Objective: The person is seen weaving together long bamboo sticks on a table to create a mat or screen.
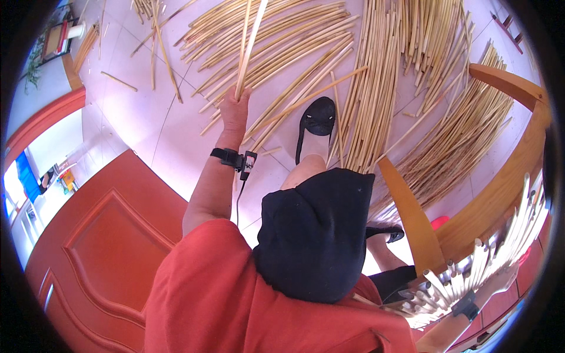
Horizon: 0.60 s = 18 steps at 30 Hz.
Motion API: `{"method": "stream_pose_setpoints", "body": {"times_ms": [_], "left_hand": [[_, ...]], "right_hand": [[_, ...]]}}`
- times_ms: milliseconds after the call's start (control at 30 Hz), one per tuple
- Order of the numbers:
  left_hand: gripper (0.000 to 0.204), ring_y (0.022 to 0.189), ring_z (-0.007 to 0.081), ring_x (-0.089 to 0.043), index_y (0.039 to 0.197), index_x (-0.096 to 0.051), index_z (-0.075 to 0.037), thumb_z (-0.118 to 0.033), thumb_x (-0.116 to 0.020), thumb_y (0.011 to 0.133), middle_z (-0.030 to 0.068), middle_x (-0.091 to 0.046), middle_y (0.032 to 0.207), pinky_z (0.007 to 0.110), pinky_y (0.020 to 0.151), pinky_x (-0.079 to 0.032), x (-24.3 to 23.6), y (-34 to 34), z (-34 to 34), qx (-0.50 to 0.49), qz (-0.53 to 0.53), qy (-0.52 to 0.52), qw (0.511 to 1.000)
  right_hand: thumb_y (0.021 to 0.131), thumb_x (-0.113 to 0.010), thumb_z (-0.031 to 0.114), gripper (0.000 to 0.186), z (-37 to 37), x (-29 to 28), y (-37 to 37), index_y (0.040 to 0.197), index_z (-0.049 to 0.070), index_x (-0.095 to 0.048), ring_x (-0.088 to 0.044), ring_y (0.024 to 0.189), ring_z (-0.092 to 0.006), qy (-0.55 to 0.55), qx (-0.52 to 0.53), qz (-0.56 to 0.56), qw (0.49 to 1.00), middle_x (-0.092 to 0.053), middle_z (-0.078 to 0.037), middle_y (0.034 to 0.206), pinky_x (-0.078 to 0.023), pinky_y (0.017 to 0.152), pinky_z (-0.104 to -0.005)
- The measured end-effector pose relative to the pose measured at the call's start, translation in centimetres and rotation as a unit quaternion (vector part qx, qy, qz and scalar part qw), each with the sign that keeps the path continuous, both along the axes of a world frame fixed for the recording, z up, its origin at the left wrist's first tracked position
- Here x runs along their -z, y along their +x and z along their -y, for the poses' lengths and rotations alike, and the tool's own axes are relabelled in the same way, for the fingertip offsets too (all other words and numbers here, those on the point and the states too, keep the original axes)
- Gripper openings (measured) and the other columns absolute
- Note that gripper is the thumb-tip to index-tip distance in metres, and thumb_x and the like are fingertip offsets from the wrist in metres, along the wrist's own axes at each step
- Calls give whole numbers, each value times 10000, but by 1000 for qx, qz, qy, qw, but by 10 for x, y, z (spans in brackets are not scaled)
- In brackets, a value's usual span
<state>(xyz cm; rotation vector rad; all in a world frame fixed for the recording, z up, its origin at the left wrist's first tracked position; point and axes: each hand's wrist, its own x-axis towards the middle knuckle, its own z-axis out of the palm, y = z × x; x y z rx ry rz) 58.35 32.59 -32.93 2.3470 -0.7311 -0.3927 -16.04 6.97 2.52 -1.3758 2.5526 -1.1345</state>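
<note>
Item, held: two pale sticks point(252, 44), lower ends in your left hand point(234, 110), fingers curled tightly round them; upper ends cut off at the top of the view.

Item, second lot: bundle of whitish sticks point(436, 285), just beside your right hand point(499, 281). That hand's fingers are hard to make out; whether they grip, you cannot tell. The bundle's near ends run in behind your red shirt point(206, 288).

Surroundings: tan rods point(276, 35), spread on the floor beyond and right of your left hand. Black shoe point(319, 116), right of the same hand. Black cloth point(312, 235), between both hands, hiding your lap. Curved wooden frame point(488, 182), standing beyond your right hand, in its way forward.

Edges: floor tiles point(168, 132) left of your left hand, reaching to a red panelled door point(118, 247) nearer your body.
</note>
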Motion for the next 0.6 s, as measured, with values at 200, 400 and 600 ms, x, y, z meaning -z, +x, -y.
{"method": "stream_pose_setpoints", "body": {"times_ms": [200, 400, 600], "left_hand": [[236, 673, 298, -618, 879, -639, -45, -273, -699, 866, 145, -631, 714, 391, 649, -499, 27, -15, -4, -59, -91, 49, 993], [186, 811, 376, -644, 936, -663, -70, -221, -674, 828, 166, -673, 883, 449, 718, -525, 55, -49, -7, 99, -51, 121, 986], [223, 823, 345, -659, 989, -609, -93, -246, -657, 834, 109, -617, 967, 473, 705, -541, 65, -69, 0, 170, 64, 244, 953]], "right_hand": [[950, -554, 224, 384, -2, -2, 6, 1242, -20, -610, -597, 1113, -228, 10, 8, 3, 1000, -600, -110, 1278, -501, 953, -334], [952, -544, 203, 386, -3, -2, 16, 1258, -28, -592, -590, 1136, -245, 2, -8, -2, 1000, -590, -127, 1287, -499, 972, -342], [952, -537, 202, 388, -3, -2, 23, 1257, -31, -591, -595, 1124, -247, 4, 13, 9, 1000, -596, -132, 1274, -503, 969, -346]]}}
